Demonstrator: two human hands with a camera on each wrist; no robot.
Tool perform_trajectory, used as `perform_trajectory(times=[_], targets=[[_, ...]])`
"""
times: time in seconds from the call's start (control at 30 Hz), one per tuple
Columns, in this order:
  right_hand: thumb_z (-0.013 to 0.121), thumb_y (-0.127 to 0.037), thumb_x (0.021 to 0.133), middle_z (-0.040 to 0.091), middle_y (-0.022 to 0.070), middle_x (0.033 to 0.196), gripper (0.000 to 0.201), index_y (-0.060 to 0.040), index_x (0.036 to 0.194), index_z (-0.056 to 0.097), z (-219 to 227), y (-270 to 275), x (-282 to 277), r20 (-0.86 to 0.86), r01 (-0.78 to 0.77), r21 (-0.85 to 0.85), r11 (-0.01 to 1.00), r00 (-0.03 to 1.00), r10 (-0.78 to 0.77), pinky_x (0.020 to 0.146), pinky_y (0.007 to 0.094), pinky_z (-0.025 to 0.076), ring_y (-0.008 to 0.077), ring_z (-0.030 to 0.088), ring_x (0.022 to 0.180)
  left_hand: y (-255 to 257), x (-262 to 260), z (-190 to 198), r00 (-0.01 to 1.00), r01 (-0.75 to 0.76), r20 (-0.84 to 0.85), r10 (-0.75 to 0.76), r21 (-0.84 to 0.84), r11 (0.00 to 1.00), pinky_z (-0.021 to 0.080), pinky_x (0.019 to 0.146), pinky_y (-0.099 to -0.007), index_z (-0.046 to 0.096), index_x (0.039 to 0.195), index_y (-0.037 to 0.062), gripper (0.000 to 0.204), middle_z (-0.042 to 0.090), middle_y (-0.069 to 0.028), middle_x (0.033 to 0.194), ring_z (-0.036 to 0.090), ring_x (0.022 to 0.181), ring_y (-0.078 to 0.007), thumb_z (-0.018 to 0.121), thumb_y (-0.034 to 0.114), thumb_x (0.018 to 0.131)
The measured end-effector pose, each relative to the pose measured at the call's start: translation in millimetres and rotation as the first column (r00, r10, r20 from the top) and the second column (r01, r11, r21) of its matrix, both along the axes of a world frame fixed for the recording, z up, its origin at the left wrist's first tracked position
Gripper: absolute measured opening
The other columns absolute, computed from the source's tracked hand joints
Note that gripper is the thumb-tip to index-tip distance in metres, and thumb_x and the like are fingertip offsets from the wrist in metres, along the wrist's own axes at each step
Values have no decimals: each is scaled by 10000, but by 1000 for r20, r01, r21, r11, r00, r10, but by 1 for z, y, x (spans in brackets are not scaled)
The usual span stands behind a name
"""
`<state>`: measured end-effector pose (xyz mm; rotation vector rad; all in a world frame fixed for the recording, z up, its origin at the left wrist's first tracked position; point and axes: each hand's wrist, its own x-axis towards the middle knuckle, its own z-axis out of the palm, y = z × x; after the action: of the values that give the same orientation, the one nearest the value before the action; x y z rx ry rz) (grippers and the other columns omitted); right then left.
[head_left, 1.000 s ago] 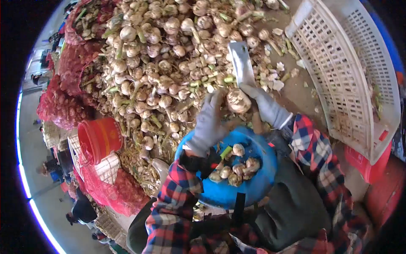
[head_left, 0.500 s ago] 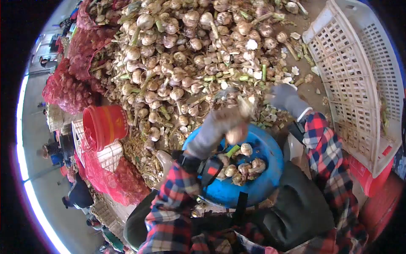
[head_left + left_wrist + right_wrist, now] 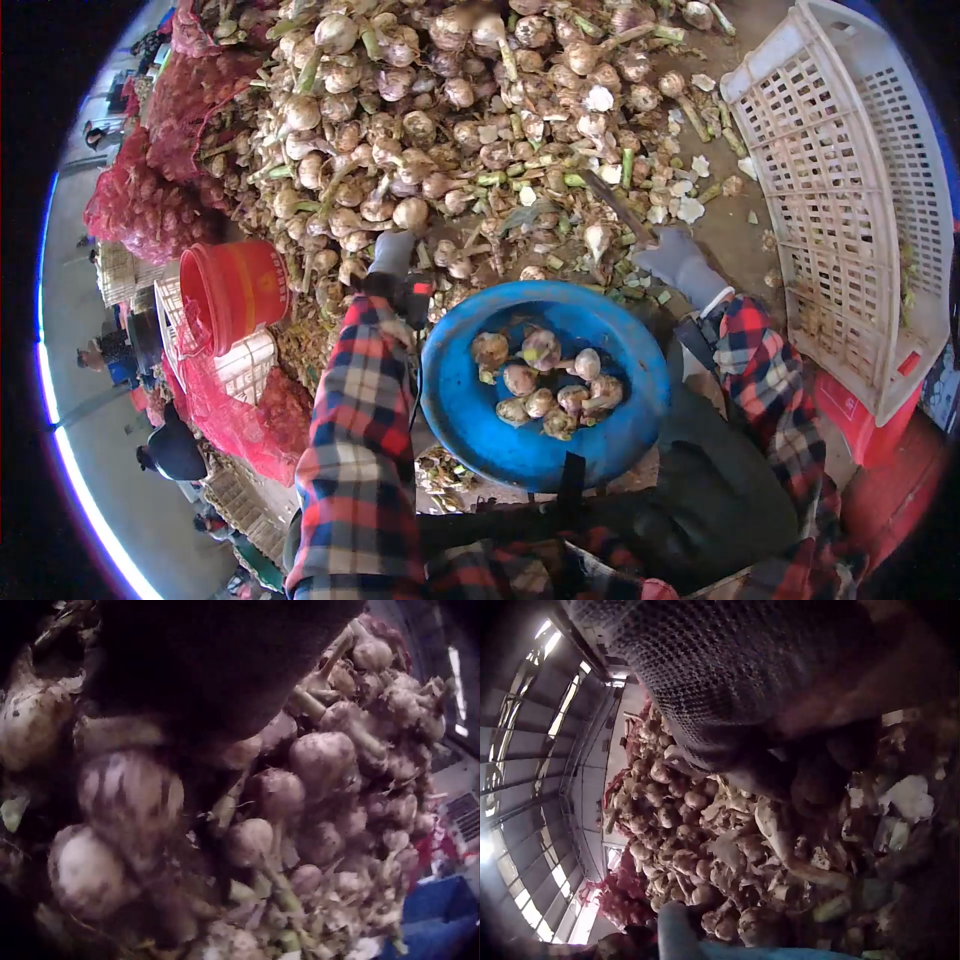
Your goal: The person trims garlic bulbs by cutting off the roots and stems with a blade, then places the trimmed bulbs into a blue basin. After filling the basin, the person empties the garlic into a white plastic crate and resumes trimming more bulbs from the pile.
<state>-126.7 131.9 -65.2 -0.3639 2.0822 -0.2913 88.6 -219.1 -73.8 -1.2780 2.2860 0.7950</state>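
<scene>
My gloved left hand [image 3: 393,253] reaches into the near edge of the garlic heap, beside a pale bulb [image 3: 410,214]; its fingers cannot be made out. In the left wrist view the hand [image 3: 217,667] is a dark shape right over bulbs [image 3: 131,795]. My gloved right hand [image 3: 678,265] grips a knife, its narrow-looking blade [image 3: 618,205] angled up and left over trimmings. The right wrist view shows the knitted glove [image 3: 727,682] with fingers curled. Between the arms, a blue basin [image 3: 640,350] holds several trimmed bulbs [image 3: 541,349].
White plastic crates [image 3: 820,200] stand at the right, above a red container [image 3: 850,410]. A red bucket [image 3: 235,295] and red mesh bags [image 3: 150,205] are at the left. Stems and peelings lie right of the heap. People are in the far left background.
My left hand has gone from above the basin to the heap at its upper left, and the bulb it held is gone from it. More bulbs lie in the basin. The knife has swung down and right.
</scene>
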Motion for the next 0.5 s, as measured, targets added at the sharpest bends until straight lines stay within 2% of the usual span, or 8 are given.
perform_trajectory(times=[0.03,0.07,0.13,0.2,0.27,0.33,0.4,0.5], targets=[[557,-425,597,498,187,1012,569,1,969,497,8,-1,-1,-37,-24,-3,1000,999,24,789,338,387,283,489,938,13,0,12,895,-317,-187,405,372,872,442,566,-262,537,910,-22,241,575,-78,706,572,673,-173,501,170,770],[557,-419,595,506,186,999,562,-2,968,499,21,-5,0,-73,-47,-7,999,996,46,781,337,393,282,498,925,31,-4,31,898,-314,-181,400,374,873,442,566,-262,537,910,-22,241,575,-78,706,572,673,-173,501,170,770],[567,-392,588,522,182,974,546,-9,971,500,45,-19,-1,5,-20,9,1000,1000,20,773,336,401,278,515,895,61,-10,58,748,-226,-364,555,646,729,425,553,-219,527,923,-7,253,564,-37,739,540,639,-112,516,193,770],[567,-373,586,542,171,933,539,-17,984,495,60,-34,0,61,-70,-54,996,995,73,770,332,404,269,525,879,98,-34,99,852,-127,-351,388,581,804,398,556,-217,511,864,10,261,516,-12,685,489,613,-98,532,247,758],[548,-350,601,555,171,895,479,-19,945,518,47,-47,15,-65,-100,-113,988,994,93,750,332,415,267,535,854,117,-44,76,735,39,-546,401,625,780,398,527,-221,527,933,9,262,559,-27,732,514,620,-104,580,120,702],[530,-336,633,565,169,864,414,-49,931,533,55,-55,33,-171,-257,-223,940,960,222,704,346,434,272,550,806,136,-60,85,783,23,-503,365,611,792,405,525,-232,534,918,13,271,562,-23,722,515,616,-110,600,125,681],[524,-335,647,567,157,864,383,-76,928,535,66,-49,42,-255,-249,-265,932,950,181,697,354,434,268,552,797,141,-66,88,827,3,-454,331,594,805,412,524,-242,541,904,16,281,565,-19,712,515,613,-116,620,130,660],[519,-334,666,572,125,844,338,-124,931,529,81,-46,37,-381,-319,-345,883,907,179,685,363,433,259,555,776,144,-66,93,843,22,-513,160,330,944,416,589,-249,547,850,37,200,570,-12,760,515,660,-109,598,135,683]])
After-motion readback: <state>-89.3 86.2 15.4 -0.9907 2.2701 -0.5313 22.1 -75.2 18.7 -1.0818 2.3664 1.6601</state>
